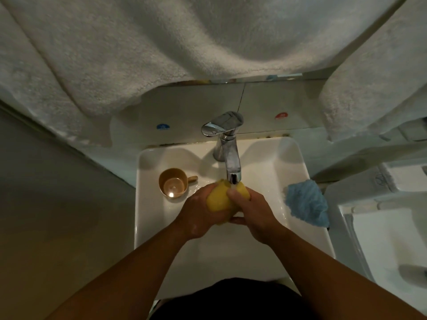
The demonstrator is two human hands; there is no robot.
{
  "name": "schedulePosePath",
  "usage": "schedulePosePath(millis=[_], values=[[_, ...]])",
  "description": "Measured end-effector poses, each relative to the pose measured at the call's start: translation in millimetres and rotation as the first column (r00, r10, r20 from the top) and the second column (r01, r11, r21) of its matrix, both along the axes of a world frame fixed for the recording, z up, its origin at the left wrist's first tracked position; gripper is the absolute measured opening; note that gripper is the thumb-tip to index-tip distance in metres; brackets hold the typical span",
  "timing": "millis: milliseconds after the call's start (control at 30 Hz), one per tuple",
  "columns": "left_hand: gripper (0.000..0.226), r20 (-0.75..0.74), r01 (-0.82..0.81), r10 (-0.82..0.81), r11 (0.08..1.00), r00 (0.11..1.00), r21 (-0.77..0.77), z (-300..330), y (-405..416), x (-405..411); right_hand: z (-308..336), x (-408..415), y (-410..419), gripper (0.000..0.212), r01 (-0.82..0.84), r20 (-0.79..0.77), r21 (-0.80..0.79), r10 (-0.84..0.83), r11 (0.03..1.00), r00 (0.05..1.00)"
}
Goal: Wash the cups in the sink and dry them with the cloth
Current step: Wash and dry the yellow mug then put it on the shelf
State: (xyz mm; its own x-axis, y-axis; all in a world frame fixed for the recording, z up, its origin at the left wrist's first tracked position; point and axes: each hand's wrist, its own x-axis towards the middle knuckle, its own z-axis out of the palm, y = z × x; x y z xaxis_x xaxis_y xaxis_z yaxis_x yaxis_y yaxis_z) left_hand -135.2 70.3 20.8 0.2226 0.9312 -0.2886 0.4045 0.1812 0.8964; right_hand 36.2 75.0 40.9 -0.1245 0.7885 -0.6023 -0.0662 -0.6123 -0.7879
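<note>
Counting first: two cups, one cloth, one tap, one sink, and two hands at work. Both hands meet under the tap, over the middle of the white sink, and between them sits the yellow cup. Left hand wraps it from the left side, fingers curled round the cup's wall and closed on it. Right hand grips from the right, thumb pressed across the top near the spout, one finger showing underneath at the cup's near side, the rest tucked out of sight behind the cup. The spout's tip hangs right above the cup, touching or nearly so; whether water runs I cannot tell for sure, though wet streaks shine on the basin floor. Second cup, the brown one, stands upright in the basin by the left wall, mouth up, handle pointing right toward the hands, just beside the left hand but not touched. Blue cloth lies crumpled over the sink's right edge, part inside, part hanging off, well clear of both hands. Above it all a big white towel drapes across the top of the view.
</note>
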Motion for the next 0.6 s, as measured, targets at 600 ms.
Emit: schedulePosePath(millis=[600], values=[[0.045,0.291,-0.149,0.317,0.865,0.902,-0.480,2.8,-3.2,3.9,-0.6,-3.3,-0.6,0.028,0.099,0.149,0.054,-0.106,0.994,0.983]])
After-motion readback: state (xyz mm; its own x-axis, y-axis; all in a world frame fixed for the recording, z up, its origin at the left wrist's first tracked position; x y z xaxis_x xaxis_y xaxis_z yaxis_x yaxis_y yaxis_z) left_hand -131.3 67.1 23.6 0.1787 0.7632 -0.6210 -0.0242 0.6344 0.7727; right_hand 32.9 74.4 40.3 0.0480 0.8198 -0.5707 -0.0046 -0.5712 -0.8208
